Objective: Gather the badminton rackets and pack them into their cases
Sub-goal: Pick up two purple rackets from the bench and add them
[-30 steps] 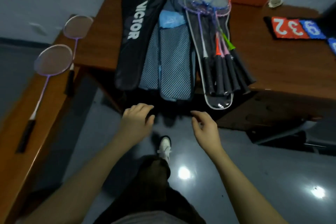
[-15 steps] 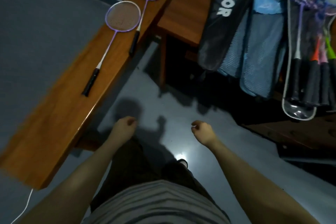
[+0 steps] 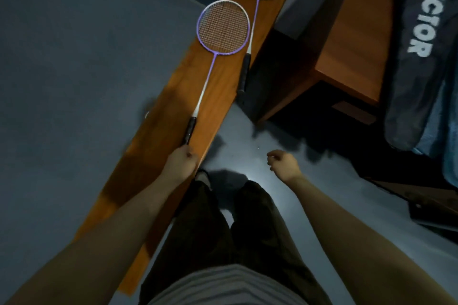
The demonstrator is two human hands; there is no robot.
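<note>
1. Grey flooring now fills the head view, turned away from the table [image 3: 347, 39] since a second ago.
2. At right, the black VICTOR case [image 3: 418, 57] is draped over it.
3. Two purple rackets [image 3: 223, 27] are left on the wooden bench [image 3: 158, 136].
4. The left hand [image 3: 179, 163] is now brought to the nearer handle, fingers curled; a grip cannot be confirmed.
5. The right hand [image 3: 282, 163] is loosely curled, holding nothing.

Glossy wooden bench [image 3: 218, 96], matt black cloth racket case [image 3: 418, 62], shiny smooth grey floor [image 3: 252, 153].
</note>
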